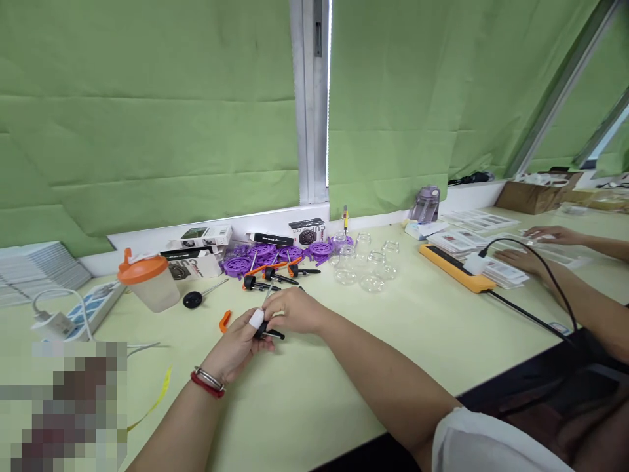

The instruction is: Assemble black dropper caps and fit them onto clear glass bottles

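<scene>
A: The fingers (272, 313) of both hands are pinched on a small black part (275, 335). The left hand (238, 347) grips it from below and the right hand (295, 309) from above, just over the worktop (344, 347) and near an orange clip (225, 321).

B: Any writing to read?

A: "CUP" shows on a black-and-white box (308, 232) by the window ledge. A second box (194, 267) behind the cup shows "CUP" as well. The smaller print is too fine to read.

B: What is hard to make out?

A: The fingers cover most of the part, so its shape is unclear. A white finger cot (256, 319) hides one left fingertip. The lower left corner is blurred out. At the right, a co-worker's hands (523, 261) lie on printed leaflets whose text is illegible.

B: Containers?

A: A translucent cup (152, 292) with an orange lid stands at the left; I cannot tell its contents. Clear glass jars (366, 262) cluster beyond the hands, beside purple wheels (265, 252). A purple bottle (425, 203) stands by the wall.
</scene>
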`<state>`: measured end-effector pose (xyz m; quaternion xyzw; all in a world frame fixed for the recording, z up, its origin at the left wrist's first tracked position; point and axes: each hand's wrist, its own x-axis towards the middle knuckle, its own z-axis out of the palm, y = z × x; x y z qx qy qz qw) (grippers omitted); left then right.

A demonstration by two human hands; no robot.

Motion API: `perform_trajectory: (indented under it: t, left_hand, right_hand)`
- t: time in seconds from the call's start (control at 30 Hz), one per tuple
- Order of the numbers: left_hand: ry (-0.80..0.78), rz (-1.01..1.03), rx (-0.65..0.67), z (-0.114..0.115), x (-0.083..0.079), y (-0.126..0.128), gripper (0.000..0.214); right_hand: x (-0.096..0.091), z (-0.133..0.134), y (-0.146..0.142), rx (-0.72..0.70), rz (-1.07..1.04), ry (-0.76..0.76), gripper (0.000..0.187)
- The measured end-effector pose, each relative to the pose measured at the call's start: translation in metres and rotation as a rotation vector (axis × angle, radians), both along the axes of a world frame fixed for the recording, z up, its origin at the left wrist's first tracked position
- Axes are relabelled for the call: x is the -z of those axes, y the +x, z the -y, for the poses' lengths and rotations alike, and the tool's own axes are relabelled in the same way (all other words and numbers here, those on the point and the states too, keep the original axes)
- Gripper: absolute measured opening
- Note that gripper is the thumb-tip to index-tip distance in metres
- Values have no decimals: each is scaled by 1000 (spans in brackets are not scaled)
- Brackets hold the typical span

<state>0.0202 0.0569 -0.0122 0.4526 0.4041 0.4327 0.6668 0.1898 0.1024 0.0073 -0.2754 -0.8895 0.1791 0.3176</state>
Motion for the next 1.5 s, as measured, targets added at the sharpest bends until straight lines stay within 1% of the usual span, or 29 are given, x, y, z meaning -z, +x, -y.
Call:
perform_trajectory:
  t: [0.03,0.07,0.1,0.13,0.17,0.23,0.33,0.47,0.57,0.63,0.77,0.83,0.87,0.93,0.97,1.0,1.07,1.13,1.2,1.3,1.5]
  left_hand:
    - [-12,2,-23,0,0,1,21]
    - [-21,4,-47,-1,1,1,19]
    - [-27,7,-70,-1,1,2,18]
    - [-28,11,-91,-1,1,2,16]
    - [-26,16,-112,-2,2,2,16]
    - [-23,24,-149,-3,2,2,18]
    - [-25,13,-177,-5,2,1,20]
    - [-14,-47,-162,-7,3,-2,28]
    - [-8,-40,-164,-8,4,-4,26]
    - [-16,-26,-175,-7,3,-5,25]
    - [-17,10,-200,-7,0,-7,28]
    - [-12,11,-208,-7,-1,-8,30]
    - [-8,8,-215,-7,-2,-8,31]
    - [7,1,-228,-6,-3,-7,36]
    - [19,0,-234,-5,-4,-6,39]
    - [33,-1,-240,-4,-4,-5,42]
    - [58,-4,-248,-2,-7,-2,47]
    - [69,-10,-253,0,-9,2,47]
    - [73,-15,-255,2,-11,4,45]
    - [88,0,-254,4,-12,7,43]
    - [85,12,-234,4,-8,10,44]
  right_hand:
    - [-1,-4,6,66,-23,-49,4]
    - [0,-10,13,208,-54,-99,9]
    - [1,-15,20,414,-74,-149,13]
    - [4,-21,28,615,-48,-218,16]
    - [7,-26,34,759,3,-304,16]
    - [16,-35,43,832,55,-384,16]
    - [28,-43,46,890,124,-461,19]
    - [35,-46,42,971,184,-490,15]
    - [37,-48,46,966,179,-474,9]
    - [36,-50,51,938,161,-465,6]
    - [26,-45,56,805,70,-446,7]
    - [18,-34,53,690,-2,-455,11]
    - [15,-26,51,612,-41,-480,12]
    - [13,-8,45,347,-189,-658,12]
    - [14,1,42,265,-228,-721,12]
    - [16,10,40,201,-242,-751,12]
    - [22,25,38,122,-224,-737,11]
    - [28,33,38,112,-187,-688,11]
    - [31,35,39,145,-151,-638,11]
    - [30,33,38,187,-104,-592,11]
    - [26,32,38,204,-31,-489,13]
